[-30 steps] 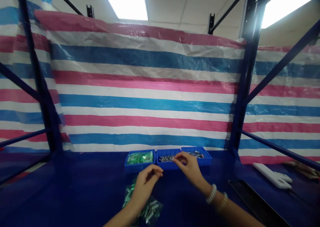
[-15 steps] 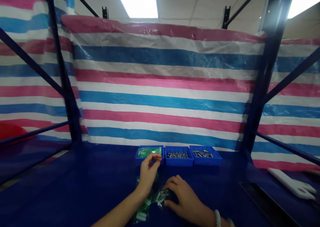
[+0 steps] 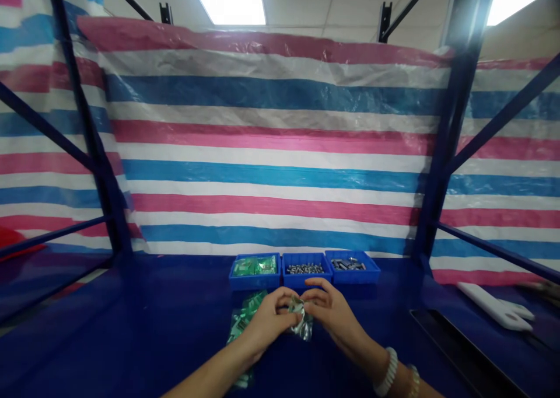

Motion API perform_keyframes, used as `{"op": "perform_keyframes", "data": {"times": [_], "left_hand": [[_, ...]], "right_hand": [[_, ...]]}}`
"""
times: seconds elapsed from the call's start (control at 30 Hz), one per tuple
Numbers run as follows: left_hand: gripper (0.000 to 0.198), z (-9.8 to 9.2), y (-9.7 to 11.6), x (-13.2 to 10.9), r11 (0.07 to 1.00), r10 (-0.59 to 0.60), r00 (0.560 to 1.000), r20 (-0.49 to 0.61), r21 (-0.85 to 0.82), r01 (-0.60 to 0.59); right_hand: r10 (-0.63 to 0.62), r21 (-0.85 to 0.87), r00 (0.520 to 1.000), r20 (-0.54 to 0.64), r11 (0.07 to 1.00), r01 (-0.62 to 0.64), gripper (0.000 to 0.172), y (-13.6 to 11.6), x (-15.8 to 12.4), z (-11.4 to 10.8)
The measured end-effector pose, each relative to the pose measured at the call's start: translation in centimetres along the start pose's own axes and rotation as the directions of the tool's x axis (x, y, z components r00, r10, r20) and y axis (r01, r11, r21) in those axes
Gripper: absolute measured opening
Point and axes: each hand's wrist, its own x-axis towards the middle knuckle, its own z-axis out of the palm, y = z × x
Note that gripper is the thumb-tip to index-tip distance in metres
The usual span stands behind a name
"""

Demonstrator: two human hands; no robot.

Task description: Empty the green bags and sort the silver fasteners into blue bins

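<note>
A small clear plastic bag [image 3: 303, 327] with shiny pieces inside hangs between my two hands, just above the blue tabletop. My left hand [image 3: 275, 316] pinches its upper left side between thumb and fingers. On the other side, my right hand [image 3: 329, 308] grips the bag's upper right edge with thumb and fingertips. Several green-printed plastic packets [image 3: 245, 315] lie in a strip left of the bag, partly covered by my left hand and forearm. What exactly the small bag contains is too blurred to tell.
Three blue bins stand in a row beyond my hands: one with green packets [image 3: 234, 282], one with small metal parts [image 3: 306, 280], one with flat metal pieces [image 3: 356, 277]. A long black object [image 3: 464, 351] and a white object [image 3: 494, 306] lie at right. Blue posts [image 3: 441, 153] frame the table.
The small bag has been lifted off the table. My left hand has come back from near the green-packet bin and now holds the bag together with my right. The view has shifted slightly.
</note>
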Motion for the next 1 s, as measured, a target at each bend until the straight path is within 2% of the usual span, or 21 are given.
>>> {"op": "perform_keyframes", "data": {"times": [0.07,0.13,0.33,0.4,0.47,0.5,0.53,0.57,0.6,0.63,0.67,0.7,0.73,0.77,0.8,0.83,0.87,0.9,0.93,0.97,1.0], "left_hand": [[0.028,0.2,0.1,-0.1,0.99,-0.034,0.999,-0.026,-0.14,0.03],[0.032,0.4,0.3,-0.3,0.97,-0.049,0.998,-0.049,-0.242,0.036],[0.029,0.6,0.7,-0.4,0.943,-0.134,0.985,-0.112,-0.321,0.091],[0.025,0.5,0.9,-0.5,0.974,-0.068,0.985,-0.16,-0.223,0.031],[0.018,0.3,1.4,-0.8,0.986,0.167,0.965,-0.203,0.02,-0.166],[0.012,0.1,1.7,-1.0,0.928,0.353,0.919,-0.176,0.188,-0.321],[0.007,0.0,2.0,-1.2,0.794,0.555,0.827,-0.091,0.355,-0.493],[0.006,-0.3,2.2,-1.4,0.592,0.718,0.694,0.047,0.482,-0.645],[0.011,-0.5,2.4,-1.6,0.353,0.821,0.533,0.204,0.553,-0.755],[0.017,-0.8,2.5,-1.8,0.125,0.857,0.381,0.346,0.579,-0.806],[0.021,-1.0,2.5,-2.0,-0.055,0.857,0.26,0.444,0.583,-0.811],[0.024,-1.2,2.5,-2.2,-0.178,0.852,0.174,0.494,0.586,-0.79],[0.025,-1.3,2.4,-2.3,-0.25,0.854,0.116,0.508,0.595,-0.764],[0.024,-1.3,2.3,-2.4,-0.28,0.857,0.088,0.507,0.603,-0.747],[0.023,-1.2,2.2,-2.4,-0.285,0.86,0.08,0.505,0.603,-0.745],[0.021,-1.0,2.0,-2.5,-0.257,0.861,0.102,0.499,0.598,-0.759],[0.019,-0.8,1.9,-2.5,-0.179,0.872,0.156,0.464,0.599,-0.78],[0.017,-0.5,1.9,-2.4,-0.041,0.885,0.254,0.39,0.609,-0.792],[0.013,-0.4,2.0,-2.2,0.143,0.884,0.38,0.272,0.617,-0.774],[0.008,-0.5,2.2,-1.8,0.341,0.85,0.513,0.123,0.614,-0.712],[0.005,-0.9,2.5,-1.2,0.515,0.783,0.621,-0.034,0.596,-0.617]], "right_hand": [[0.07,0.085,0.997,-0.021,0.994,-0.068,0.048,-0.6,-0.4,0.3],[0.154,0.107,0.988,0.033,0.982,-0.157,0.039,-1.0,-0.8,0.4],[0.222,0.079,0.962,0.156,0.969,-0.236,0.027,-0.6,-0.8,-0.1],[0.168,-0.007,0.973,0.156,0.986,-0.169,0.023,-0.6,-0.6,-0.3],[-0.021,-0.194,0.99,0.141,0.98,0.048,0.017,-0.9,-0.6,-0.5],[-0.172,-0.313,0.973,0.156,0.925,0.214,0.012,-1.2,-0.7,-0.6],[-0.342,-0.427,0.918,0.201,0.813,0.396,0.006,-1.6,-0.9,-0.7],[-0.5,-0.515,0.823,0.27,0.647,0.562,0.009,-1.9,-1.2,-0.9],[-0.624,-0.568,0.699,0.349,0.453,0.687,0.015,-2.3,-1.6,-1.1],[-0.705,-0.592,0.568,0.424,0.259,0.763,0.02,-2.5,-1.9,-1.3],[-0.748,-0.597,0.453,0.485,0.094,0.796,0.023,-2.7,-2.3,-1.5],[-0.766,-0.598,0.367,0.528,-0.028,0.801,0.024,-2.8,-2.6,-1.7],[-0.771,-0.599,0.312,0.554,-0.109,0.793,0.024,-2.9,-2.8,-1.8],[-0.774,-0.6,0.282,0.567,-0.153,0.785,0.024,-2.8,-2.9,-1.9],[-0.779,-0.597,0.268,0.567,-0.164,0.785,0.024,-2.8,-3.0,-1.8],[-0.788,-0.593,0.271,0.553,-0.144,0.792,0.024,-2.7,-2.9,-1.7],[-0.796,-0.594,0.299,0.526,-0.092,0.799,0.023,-2.6,-2.8,-1.5],[-0.798,-0.604,0.357,0.486,-0.012,0.797,0.022,-2.5,-2.7,-1.2],[-0.789,-0.624,0.438,0.432,0.09,0.777,0.021,-2.3,-2.5,-0.9],[-0.766,-0.645,0.526,0.37,0.197,0.739,0.021,-2.2,-2.4,-0.7],[-0.73,-0.66,0.609,0.31,0.296,0.69,0.021,-2.0,-2.4,-0.4]]}}
